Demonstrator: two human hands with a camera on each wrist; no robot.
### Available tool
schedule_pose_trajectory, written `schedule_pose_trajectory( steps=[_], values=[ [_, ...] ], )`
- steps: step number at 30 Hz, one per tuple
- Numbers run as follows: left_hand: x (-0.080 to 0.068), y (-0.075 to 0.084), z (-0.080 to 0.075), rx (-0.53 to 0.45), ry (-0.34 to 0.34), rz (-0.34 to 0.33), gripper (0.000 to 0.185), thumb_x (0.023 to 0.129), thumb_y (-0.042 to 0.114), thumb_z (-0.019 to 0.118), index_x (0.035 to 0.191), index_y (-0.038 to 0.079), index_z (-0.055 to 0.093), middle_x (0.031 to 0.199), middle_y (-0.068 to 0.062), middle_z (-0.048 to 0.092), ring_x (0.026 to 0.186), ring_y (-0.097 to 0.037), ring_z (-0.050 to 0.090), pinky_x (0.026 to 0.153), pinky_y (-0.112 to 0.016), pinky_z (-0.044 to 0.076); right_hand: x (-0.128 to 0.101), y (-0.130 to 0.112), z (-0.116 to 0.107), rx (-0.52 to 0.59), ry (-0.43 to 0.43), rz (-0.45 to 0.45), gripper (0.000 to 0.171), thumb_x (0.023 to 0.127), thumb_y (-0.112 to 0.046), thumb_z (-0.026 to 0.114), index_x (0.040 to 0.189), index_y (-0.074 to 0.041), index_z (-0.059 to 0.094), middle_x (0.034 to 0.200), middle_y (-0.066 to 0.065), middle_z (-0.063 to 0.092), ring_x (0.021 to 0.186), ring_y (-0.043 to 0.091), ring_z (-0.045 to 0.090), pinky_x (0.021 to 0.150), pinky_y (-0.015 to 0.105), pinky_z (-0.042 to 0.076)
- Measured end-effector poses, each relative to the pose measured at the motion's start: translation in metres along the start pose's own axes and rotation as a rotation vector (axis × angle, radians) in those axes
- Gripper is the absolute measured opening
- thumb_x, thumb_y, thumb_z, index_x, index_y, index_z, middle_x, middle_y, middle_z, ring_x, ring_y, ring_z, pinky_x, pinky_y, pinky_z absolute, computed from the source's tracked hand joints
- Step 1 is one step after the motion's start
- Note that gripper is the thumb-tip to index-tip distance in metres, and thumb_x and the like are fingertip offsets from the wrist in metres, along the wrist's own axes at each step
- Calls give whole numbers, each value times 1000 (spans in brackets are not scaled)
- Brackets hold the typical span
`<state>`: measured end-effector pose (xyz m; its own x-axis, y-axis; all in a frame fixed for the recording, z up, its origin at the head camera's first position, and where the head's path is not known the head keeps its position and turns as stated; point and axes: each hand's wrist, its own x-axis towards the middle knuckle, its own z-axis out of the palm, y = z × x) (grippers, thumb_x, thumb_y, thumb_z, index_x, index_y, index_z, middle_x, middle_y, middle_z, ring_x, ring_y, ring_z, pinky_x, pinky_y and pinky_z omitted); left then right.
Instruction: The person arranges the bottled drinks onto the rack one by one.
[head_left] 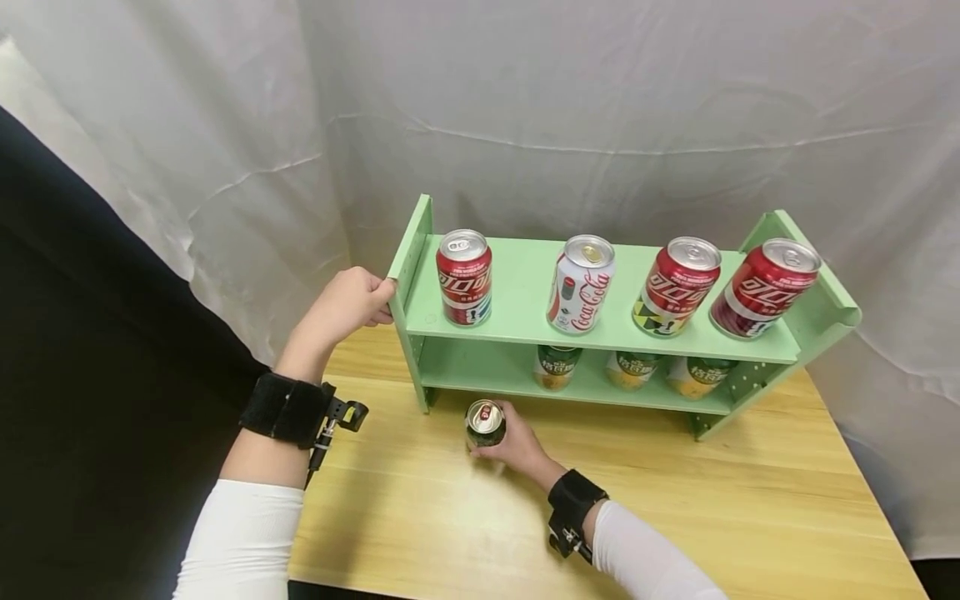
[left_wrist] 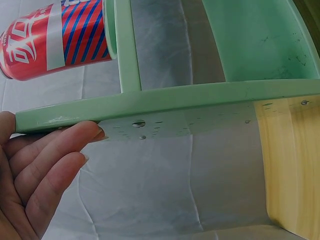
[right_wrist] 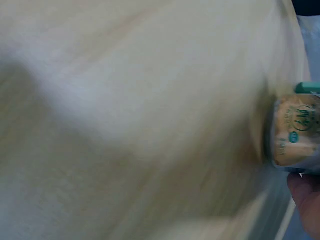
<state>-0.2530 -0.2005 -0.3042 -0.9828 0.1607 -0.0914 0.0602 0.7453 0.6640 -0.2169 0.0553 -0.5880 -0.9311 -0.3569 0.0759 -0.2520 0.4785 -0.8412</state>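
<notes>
A green two-tier shelf (head_left: 525,333) stands on a wooden table (head_left: 675,500). Its top tier carries three red cans (head_left: 464,277) and one white cola can (head_left: 581,284). Three green-and-yellow cans (head_left: 557,367) stand on the lower tier. My left hand (head_left: 352,302) holds the shelf's left side panel (left_wrist: 165,102), fingers (left_wrist: 60,150) lying along its edge. My right hand (head_left: 517,446) grips a green can (head_left: 485,423) upright on the table just in front of the lower tier's left end. The right wrist view is blurred, showing that can (right_wrist: 295,132) beside a fingertip (right_wrist: 307,200).
A white cloth backdrop (head_left: 600,108) hangs behind the shelf and down the left. Bare tabletop stretches in front of and to the right of the shelf. The table's left edge (head_left: 300,533) borders a dark area.
</notes>
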Motion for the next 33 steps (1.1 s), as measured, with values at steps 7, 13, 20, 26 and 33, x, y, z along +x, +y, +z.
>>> schedule_pose_trajectory(
  steps=[7, 13, 20, 26, 33],
  values=[
    [1, 3, 0, 26, -13, -6, 43, 99, 25, 39, 93, -6, 68, 96, -24, 69, 86, -30, 71, 77, -41, 59, -2, -2, 5, 13, 30, 9, 87, 60, -16, 89, 130, 3, 41, 120, 22, 57, 111, 37, 57, 97, 51, 47],
    [2, 7, 2, 63, -17, -13, 45, 98, 25, 37, 73, -3, 62, 90, -22, 71, 78, -27, 71, 75, -40, 58, -2, 3, 4, -60, 39, -17, 87, 59, -20, 89, 130, 1, 44, 117, 20, 61, 107, 34, 61, 94, 46, 51],
    [2, 8, 2, 64, -16, -14, 44, 98, 23, 37, 83, -6, 66, 89, -22, 71, 76, -26, 70, 74, -39, 59, -7, -1, 3, -116, 21, -80, 85, 59, -20, 89, 129, 2, 45, 115, 20, 62, 103, 34, 62, 90, 46, 53],
    [1, 6, -3, 75, -13, -16, 44, 96, 22, 35, 84, -6, 66, 89, -23, 71, 74, -24, 70, 72, -38, 59, -9, -9, 2, -107, 19, -119, 86, 58, -21, 89, 129, 1, 45, 114, 19, 62, 103, 33, 63, 89, 46, 54],
    [0, 6, -3, 55, -30, -18, 42, 95, 20, 34, 75, -5, 61, 91, -24, 70, 75, -25, 70, 73, -39, 59, -9, -26, -8, -103, 38, -148, 86, 57, -21, 90, 128, -2, 46, 114, 16, 64, 102, 31, 64, 89, 44, 55]
  ],
)
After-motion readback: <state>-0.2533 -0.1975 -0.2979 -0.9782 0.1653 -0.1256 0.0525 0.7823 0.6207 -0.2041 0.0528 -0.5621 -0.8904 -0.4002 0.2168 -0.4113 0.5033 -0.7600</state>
